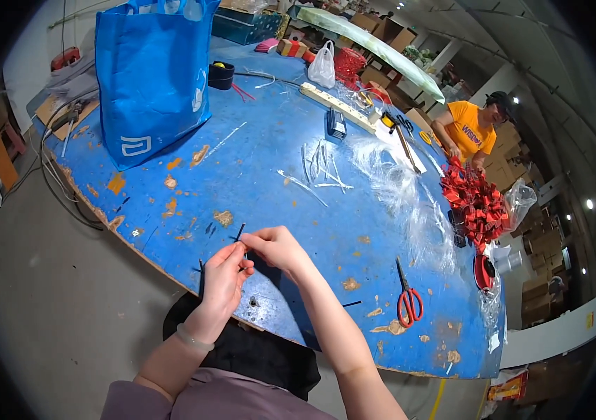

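Note:
My left hand (223, 281) and my right hand (277, 248) meet above the near edge of the blue table (270, 147). Their fingers pinch together around a thin black strip (241, 229), whose tip sticks up between them. The fingers hide its lower part. Close beside my left hand stands another narrow dark piece (201, 266), partly covered. A short black strip (352, 304) lies to the right of my right forearm. Farther right, scissors (409, 302) with red handles rest on the table, blades pointing away.
A large blue bag (151, 91) stands at the left. White strips (320, 166), a power strip (336, 106) and clear plastic film (403, 189) lie farther back. At the right, a person in a yellow shirt (472, 126) handles red ribbon bows (476, 203).

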A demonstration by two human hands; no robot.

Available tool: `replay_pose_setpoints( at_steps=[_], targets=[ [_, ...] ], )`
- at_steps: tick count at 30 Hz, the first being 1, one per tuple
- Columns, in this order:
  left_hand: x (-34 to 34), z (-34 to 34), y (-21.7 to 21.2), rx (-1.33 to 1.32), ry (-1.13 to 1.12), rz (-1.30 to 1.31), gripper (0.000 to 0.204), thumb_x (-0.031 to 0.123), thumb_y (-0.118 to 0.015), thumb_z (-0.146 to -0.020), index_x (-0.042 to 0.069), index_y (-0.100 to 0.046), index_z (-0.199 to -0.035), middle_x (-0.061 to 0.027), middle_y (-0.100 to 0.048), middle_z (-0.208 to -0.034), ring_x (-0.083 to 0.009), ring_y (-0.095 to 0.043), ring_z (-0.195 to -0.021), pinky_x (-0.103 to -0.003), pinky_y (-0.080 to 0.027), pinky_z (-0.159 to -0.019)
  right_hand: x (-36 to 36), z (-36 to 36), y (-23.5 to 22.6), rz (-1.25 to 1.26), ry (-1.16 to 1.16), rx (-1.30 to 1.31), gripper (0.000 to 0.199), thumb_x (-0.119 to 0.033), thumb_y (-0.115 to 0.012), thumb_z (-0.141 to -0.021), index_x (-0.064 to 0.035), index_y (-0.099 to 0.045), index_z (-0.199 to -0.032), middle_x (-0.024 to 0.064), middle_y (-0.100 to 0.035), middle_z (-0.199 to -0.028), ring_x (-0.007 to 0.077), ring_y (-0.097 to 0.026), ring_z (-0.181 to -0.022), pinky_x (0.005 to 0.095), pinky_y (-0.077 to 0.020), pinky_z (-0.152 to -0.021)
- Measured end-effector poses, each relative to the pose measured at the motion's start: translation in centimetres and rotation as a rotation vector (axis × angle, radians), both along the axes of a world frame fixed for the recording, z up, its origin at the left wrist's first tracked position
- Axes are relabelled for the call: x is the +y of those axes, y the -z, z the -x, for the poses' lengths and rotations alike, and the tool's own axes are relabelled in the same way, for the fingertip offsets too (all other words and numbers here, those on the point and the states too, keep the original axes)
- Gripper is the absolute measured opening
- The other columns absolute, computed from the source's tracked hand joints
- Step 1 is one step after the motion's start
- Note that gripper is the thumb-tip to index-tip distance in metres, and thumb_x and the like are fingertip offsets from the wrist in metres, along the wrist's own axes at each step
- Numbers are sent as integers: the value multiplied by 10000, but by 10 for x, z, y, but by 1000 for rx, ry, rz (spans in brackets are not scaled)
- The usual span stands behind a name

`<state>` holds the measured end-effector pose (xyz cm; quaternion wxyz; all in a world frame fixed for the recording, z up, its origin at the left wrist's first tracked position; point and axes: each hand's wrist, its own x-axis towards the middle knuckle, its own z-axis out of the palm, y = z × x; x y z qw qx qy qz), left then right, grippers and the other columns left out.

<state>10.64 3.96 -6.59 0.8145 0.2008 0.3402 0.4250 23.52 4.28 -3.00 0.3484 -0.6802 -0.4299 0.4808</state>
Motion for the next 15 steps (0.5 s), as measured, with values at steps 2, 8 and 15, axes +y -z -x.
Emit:
replay_pose_setpoints(
  at_steps=[2, 8, 15],
  targets=[
    [1, 1, 2, -9, -4, 8, 208, 141, -484, -879, -13, -526, -1013, -70, -564, -956, -87, -493, -668, -229, -429, -600, 6, 1, 2, 4, -3, 67, 228, -212, -605, -786, 13, -640, -786, 36, -605, -640, 55, -443, -491, 212, -322, -412],
    [-3, 7, 5, -49, 51, -7, 204, 136, -479, -880, -18, -513, -1010, -84, -555, -986, -93, -495, -677, -240, -432, -617, 8, -2, 5, 19, -9, 206, 200, -193, -614, -779, 4, -647, -791, 25, -608, -629, 43, -433, -472, 197, -311, -404],
    [-18, 16, -2, -4, 61, -11, 193, 140, -462, -889, -13, -509, -998, -99, -555, -983, -103, -513, -678, -238, -447, -620, -1, -3, 4, -95, -97, -243, 166, -121, -620, -753, 41, -636, -791, 78, -624, -653, 123, -577, -572, 243, -451, -528]
  ],
)
